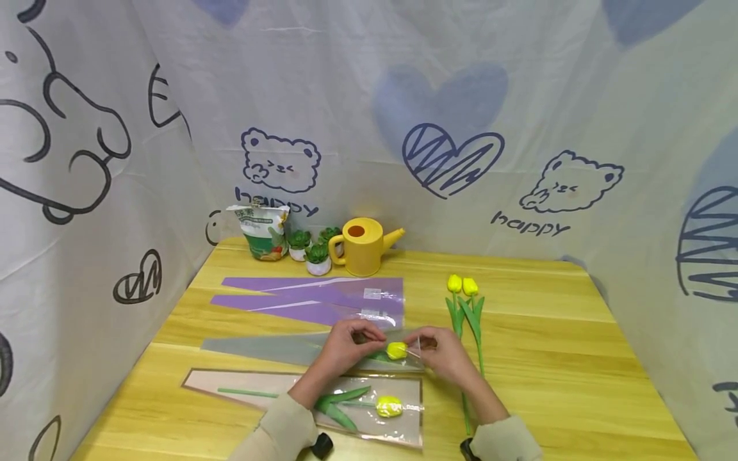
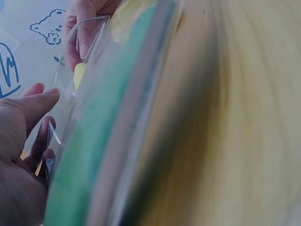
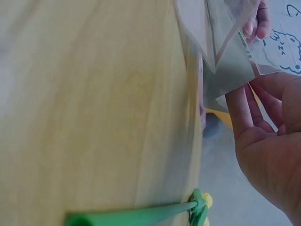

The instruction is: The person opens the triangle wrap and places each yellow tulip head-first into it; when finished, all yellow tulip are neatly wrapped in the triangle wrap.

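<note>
A long grey flower sleeve [image 1: 254, 346] with a clear front lies across the table, and a yellow tulip [image 1: 396, 350] is in its wide end, its green leaves partly seen through the film. At the sleeve's upper edge, my left hand [image 1: 348, 346] pinches the film between thumb and fingers. My right hand [image 1: 438, 353] grips the wide open end near the tulip's head; in the right wrist view the film's corner sits between thumb and fingers [image 3: 241, 106]. Nearer me lies a pale pink sleeve [image 1: 230, 382] with a dark border, holding another yellow tulip [image 1: 389, 406].
Two loose yellow tulips [image 1: 470, 286] lie to the right, stems toward me. Behind the grey sleeve are two purple sleeves [image 1: 323, 312]. A yellow watering can [image 1: 362, 250], small potted succulents [image 1: 318, 256] and a green-and-white bag [image 1: 264, 234] stand at the back by the curtain.
</note>
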Action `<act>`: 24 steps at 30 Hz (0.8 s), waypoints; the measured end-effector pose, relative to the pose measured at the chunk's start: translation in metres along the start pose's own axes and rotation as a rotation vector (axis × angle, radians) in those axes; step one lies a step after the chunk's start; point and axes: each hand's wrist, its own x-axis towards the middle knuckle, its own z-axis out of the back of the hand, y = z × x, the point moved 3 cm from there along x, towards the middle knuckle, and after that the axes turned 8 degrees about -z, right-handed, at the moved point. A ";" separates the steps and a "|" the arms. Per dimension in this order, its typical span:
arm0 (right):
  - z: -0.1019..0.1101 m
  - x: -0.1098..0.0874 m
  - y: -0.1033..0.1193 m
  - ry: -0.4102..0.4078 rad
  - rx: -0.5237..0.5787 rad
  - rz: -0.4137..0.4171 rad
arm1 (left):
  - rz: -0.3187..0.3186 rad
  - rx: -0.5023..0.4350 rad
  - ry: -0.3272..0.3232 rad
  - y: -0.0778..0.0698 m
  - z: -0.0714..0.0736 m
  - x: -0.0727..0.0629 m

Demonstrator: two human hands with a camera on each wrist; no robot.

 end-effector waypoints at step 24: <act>-0.004 0.004 -0.006 0.113 0.038 -0.070 | 0.020 0.008 -0.001 0.007 -0.002 -0.002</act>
